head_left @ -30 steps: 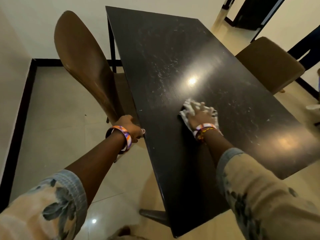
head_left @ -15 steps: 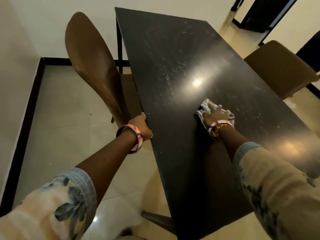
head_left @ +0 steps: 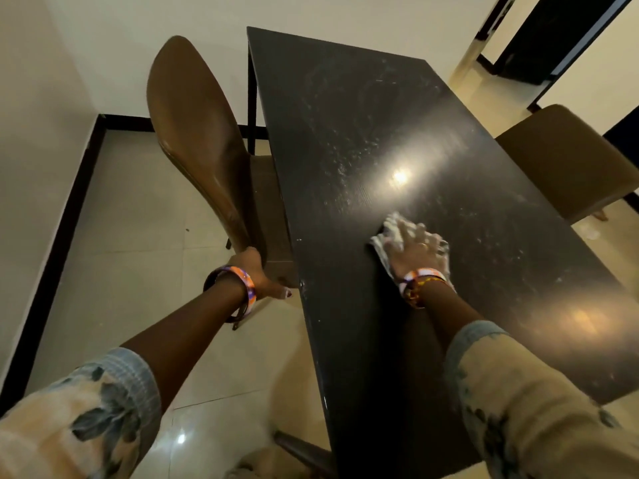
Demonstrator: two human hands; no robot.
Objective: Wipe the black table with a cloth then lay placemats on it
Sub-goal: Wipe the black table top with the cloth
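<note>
The long black table (head_left: 363, 126) runs away from me, its top speckled with pale smears and dust. My right hand (head_left: 416, 248) lies flat on a crumpled white cloth (head_left: 390, 229) near the table's middle, pressing it onto the surface; motion blurs the fingers. My left hand (head_left: 257, 273) rests against the near corner of the brown chair's seat, just off the table's left edge, its fingers curled around that corner. No placemats are in view.
A brown chair (head_left: 193, 133) with a tall curved back stands tucked against the table's left side. A second brown chair (head_left: 567, 160) sits at the right side. Beige floor tiles surround the table; walls with black skirting close in on the left and far end.
My right hand has slid the cloth farther up and toward the table's middle. My left hand has shifted from the table edge onto the chair seat's corner. The view has moved leftward.
</note>
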